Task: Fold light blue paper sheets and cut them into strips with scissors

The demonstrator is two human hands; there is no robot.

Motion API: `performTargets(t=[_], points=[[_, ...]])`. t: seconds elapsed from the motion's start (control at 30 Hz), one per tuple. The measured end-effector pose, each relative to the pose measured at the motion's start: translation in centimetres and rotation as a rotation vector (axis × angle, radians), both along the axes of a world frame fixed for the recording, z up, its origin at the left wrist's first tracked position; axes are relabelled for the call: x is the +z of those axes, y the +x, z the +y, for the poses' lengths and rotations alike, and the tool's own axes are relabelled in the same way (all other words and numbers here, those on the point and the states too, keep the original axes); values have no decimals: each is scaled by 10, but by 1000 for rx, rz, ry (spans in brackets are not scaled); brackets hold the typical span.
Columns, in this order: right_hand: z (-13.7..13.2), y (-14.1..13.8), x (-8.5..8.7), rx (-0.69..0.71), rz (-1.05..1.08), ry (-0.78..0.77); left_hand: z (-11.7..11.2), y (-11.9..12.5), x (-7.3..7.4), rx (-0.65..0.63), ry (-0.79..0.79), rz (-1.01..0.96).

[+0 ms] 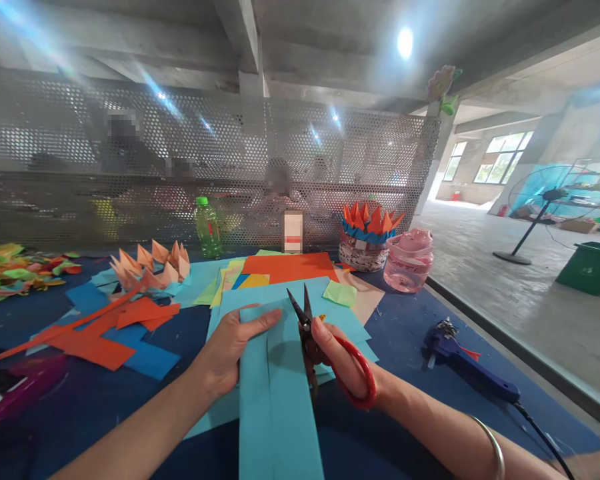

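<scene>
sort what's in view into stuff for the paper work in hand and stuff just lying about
Likely part of the job:
light blue paper, in the left hand
scissors, open in the right hand
orange sheet, perhaps stock

Apparently just about:
green bottle
pink jug
fan
green bin

Pink jug [410, 267] on counter [395, 350]; grn bottle [209, 231] L of it; blue glue gun [473, 365] in front & R; fan [554, 195] + grn bin [587, 267] farther R.

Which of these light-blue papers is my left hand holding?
The long strip with a lengthwise line, nearest you; your left hand grips its edge, thumb on top. The other light-blue papers lie unheld on the table.
</scene>
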State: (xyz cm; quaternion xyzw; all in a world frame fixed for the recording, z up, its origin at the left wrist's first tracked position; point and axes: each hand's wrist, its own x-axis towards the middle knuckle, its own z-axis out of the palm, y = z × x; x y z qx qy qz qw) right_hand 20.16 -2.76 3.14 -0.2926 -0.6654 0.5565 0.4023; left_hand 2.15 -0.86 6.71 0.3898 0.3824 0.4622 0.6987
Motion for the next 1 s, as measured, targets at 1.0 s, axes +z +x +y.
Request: performTargets(t=[1.0], points=[[-8,-5,4,-89,-205,-96,36,-29,-1,575,94,-98]])
